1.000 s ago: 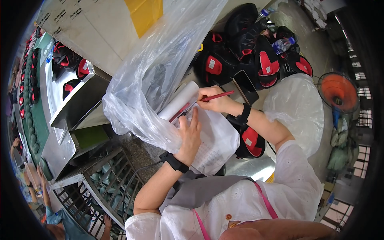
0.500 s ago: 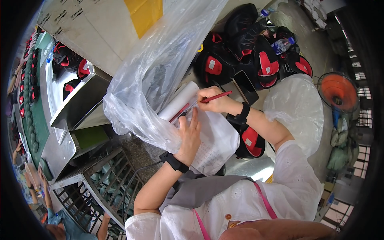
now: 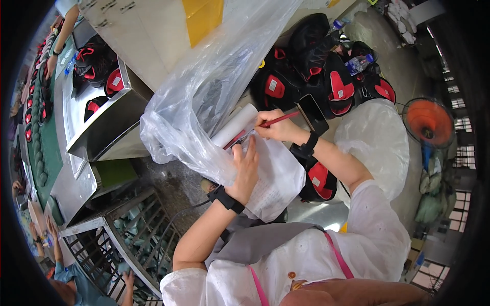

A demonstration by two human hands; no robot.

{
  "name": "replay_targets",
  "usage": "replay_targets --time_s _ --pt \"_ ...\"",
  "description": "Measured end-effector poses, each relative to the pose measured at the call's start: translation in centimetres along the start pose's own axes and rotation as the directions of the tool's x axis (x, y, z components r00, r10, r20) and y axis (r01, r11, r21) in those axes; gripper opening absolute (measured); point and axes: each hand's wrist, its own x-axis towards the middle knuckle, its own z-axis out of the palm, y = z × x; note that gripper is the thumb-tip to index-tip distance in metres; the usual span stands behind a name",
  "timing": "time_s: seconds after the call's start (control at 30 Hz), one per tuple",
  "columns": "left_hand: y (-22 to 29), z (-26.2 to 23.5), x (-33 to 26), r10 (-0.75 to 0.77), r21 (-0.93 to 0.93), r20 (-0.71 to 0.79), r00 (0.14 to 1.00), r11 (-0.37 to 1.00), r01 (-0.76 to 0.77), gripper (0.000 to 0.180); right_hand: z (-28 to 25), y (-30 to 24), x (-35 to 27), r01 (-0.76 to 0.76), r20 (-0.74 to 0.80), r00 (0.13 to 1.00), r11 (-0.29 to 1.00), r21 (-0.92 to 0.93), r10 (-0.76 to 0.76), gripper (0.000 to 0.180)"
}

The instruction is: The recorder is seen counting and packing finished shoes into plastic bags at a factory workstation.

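My right hand [image 3: 275, 127] pinches a slim red pen [image 3: 287, 118], its rear end pointing up and to the right. It rests at the top of white sheets of paper [image 3: 279, 176] with faint lines of writing. My left hand [image 3: 247, 171] lies on the left part of these sheets with its fingers stretched out and apart. Beyond its fingertips, a second red pen-like stick [image 3: 234, 139] lies along a white rolled-up sheet [image 3: 239, 125]. Clear plastic sheeting [image 3: 178, 122] drapes over the left side, touching the area by my left hand. The writing tip is hidden by my fingers.
Black-and-red shoes [image 3: 341, 86] crowd the far right, with a dark phone [image 3: 312, 113] before them. A cardboard box [image 3: 148, 41] stands far left. Nearby are a metal crate [image 3: 138, 234], an orange fan [image 3: 429, 120] and a white plastic bag [image 3: 375, 143]. Co-workers' arms [image 3: 65, 30] show at left.
My view has shifted slightly, so the box and sheeting sit a little farther right. A co-worker's arm now reaches in at upper left. My right hand still grips the pen.
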Motion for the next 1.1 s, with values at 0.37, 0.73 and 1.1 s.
replay_targets --time_s 0.37,0.73,1.1 --pt "-3.5 -1.8 -4.4 0.051 -0.494 0.025 0.998 0.869 -0.032 0.024 4.0 -2.3 -7.5 -0.043 -0.22 0.961 0.693 -0.72 -0.168 0.038" --pt "-4.3 -5.0 -2.9 0.437 -0.489 0.071 0.897 0.799 -0.35 0.033 10.5 -3.5 -15.7 -0.156 -0.308 0.95 0.919 -0.363 0.039 0.036" --pt "-10.4 5.2 -1.2 0.82 0.223 -0.204 0.534 0.571 -0.79 0.046 20.8 -2.5 -29.6 0.018 -0.414 0.886 0.907 -0.42 -0.209 0.023"
